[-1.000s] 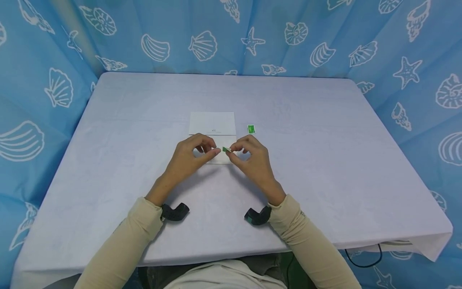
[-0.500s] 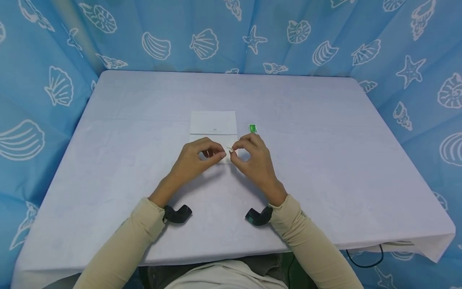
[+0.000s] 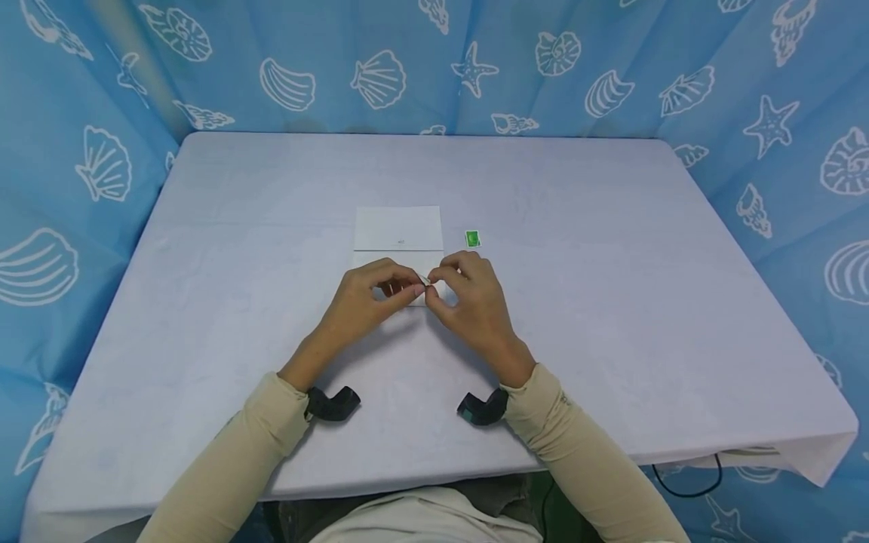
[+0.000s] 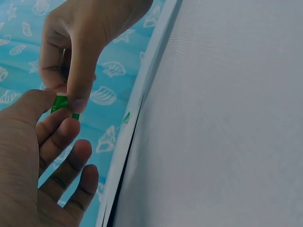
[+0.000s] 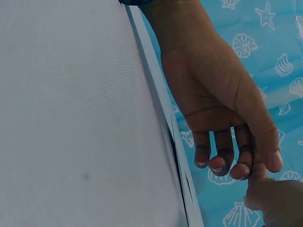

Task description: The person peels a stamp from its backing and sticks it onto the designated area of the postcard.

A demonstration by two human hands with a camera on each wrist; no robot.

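Observation:
A small green stamp (image 4: pixel 60 102) with a pale edge is held between the fingertips of both hands, above a white envelope-like paper (image 3: pixel 399 226). My left hand (image 3: pixel 366 298) pinches the stamp by thumb and forefinger, its other fingers loosely bent in the left wrist view. From the other side my right hand (image 3: pixel 477 302) pinches it too, thumb laid over part of the green face. In the head view only a thin, pale edge of the stamp shows. In the right wrist view the fingers hide it.
A second green stamp (image 3: pixel 472 239) with a white border lies on the white tablecloth (image 3: pixel 611 317), right of the paper. A crease or flap line crosses the paper, with a small mark above it. Blue shell-patterned curtains (image 3: pixel 312 45) stand behind the table.
The right hand held the stamp apart from the left at first, green side showing. It turned the stamp edge-on, and the left fingers have come to the stamp and pinch it as well.

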